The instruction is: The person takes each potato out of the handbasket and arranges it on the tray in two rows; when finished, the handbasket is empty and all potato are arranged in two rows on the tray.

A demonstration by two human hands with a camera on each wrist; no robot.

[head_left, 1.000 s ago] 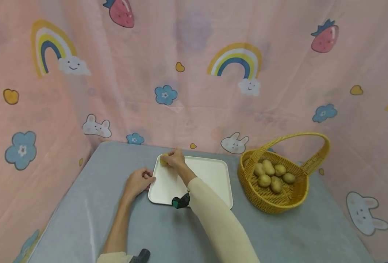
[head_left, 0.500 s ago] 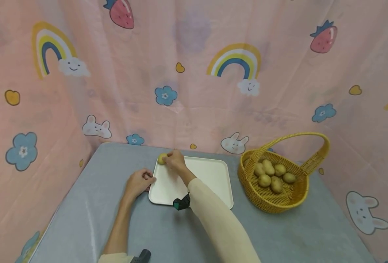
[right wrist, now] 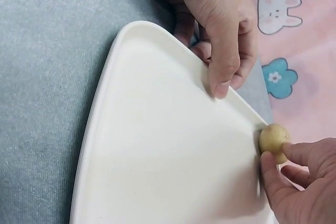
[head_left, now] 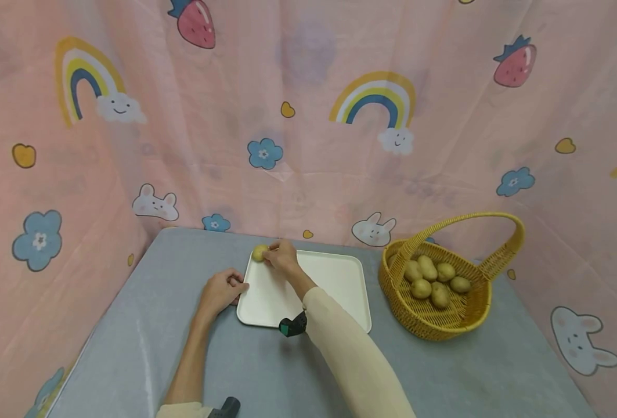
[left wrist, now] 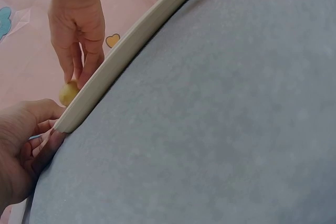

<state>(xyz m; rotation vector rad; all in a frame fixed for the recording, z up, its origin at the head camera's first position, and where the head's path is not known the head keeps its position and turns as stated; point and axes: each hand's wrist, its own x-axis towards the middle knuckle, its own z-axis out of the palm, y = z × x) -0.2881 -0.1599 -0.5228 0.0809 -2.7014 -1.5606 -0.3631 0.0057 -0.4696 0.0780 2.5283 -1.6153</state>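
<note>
A white tray (head_left: 308,290) lies on the grey table, one small potato (head_left: 259,252) at its far left corner. My right hand (head_left: 284,258) touches that potato with thumb and fingertips from the right, as the right wrist view shows the potato (right wrist: 273,141) between the fingers of the hand (right wrist: 304,177). My left hand (head_left: 223,292) grips the tray's left rim; in the right wrist view its thumb lies over the rim (right wrist: 244,98), and in the left wrist view the left hand (left wrist: 23,145) pinches the tray edge (left wrist: 105,74).
Right of the tray stands a yellow wicker basket (head_left: 425,328) with a tall handle, holding several potatoes (head_left: 440,295). The grey cloth-covered table (head_left: 470,371) reaches back to a pink patterned curtain (head_left: 308,174) behind and at both sides.
My right hand has shifted slightly to the right on the potato, which shows more from behind the fingers. The left hand has stayed at the tray's rim.
</note>
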